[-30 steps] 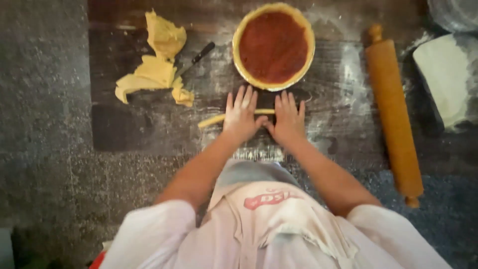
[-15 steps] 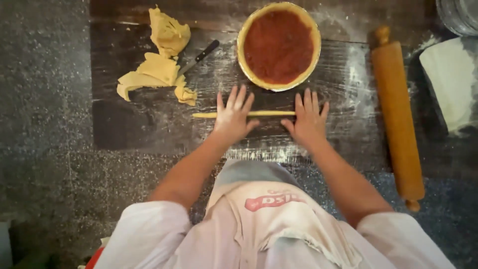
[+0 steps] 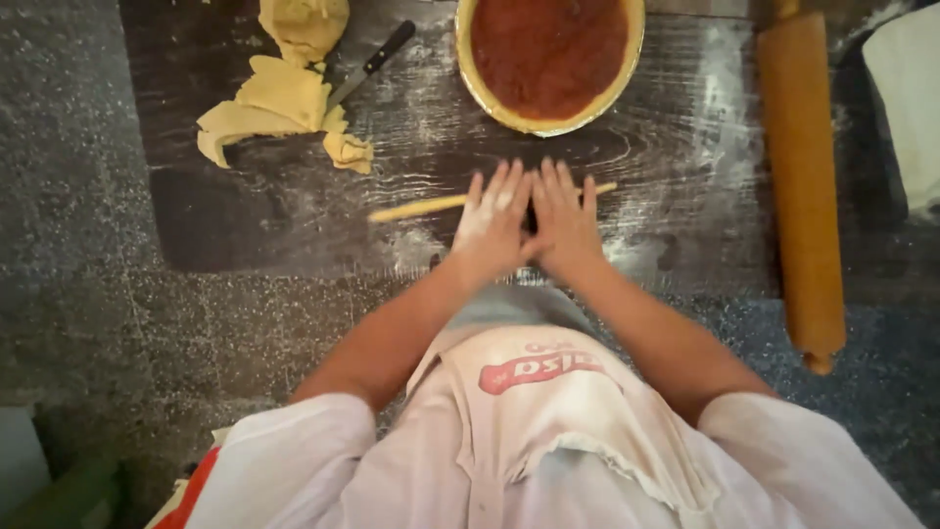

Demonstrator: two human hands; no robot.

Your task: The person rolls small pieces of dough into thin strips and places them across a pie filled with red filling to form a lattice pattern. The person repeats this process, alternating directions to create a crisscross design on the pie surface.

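Floured and flat, the left hand [image 3: 494, 223] and the right hand [image 3: 565, 220] lie palm down side by side, thumbs touching, fingers spread and pointing away from the body. Both press on a thin dough rope [image 3: 423, 207] lying crosswise on the dark wooden board [image 3: 245, 220]; its middle is hidden under the palms, with a long end showing to the left and a short tip to the right. Just beyond the fingertips sits a pie [image 3: 548, 59] with red filling in a pale crust, its far edge cut off. A wooden rolling pin [image 3: 803, 186] lies lengthwise at the right. Dough scraps [image 3: 279, 103] lie far left, a black-handled knife [image 3: 372, 64] beside them. The apron [image 3: 548, 411] bears a red label, blurred.
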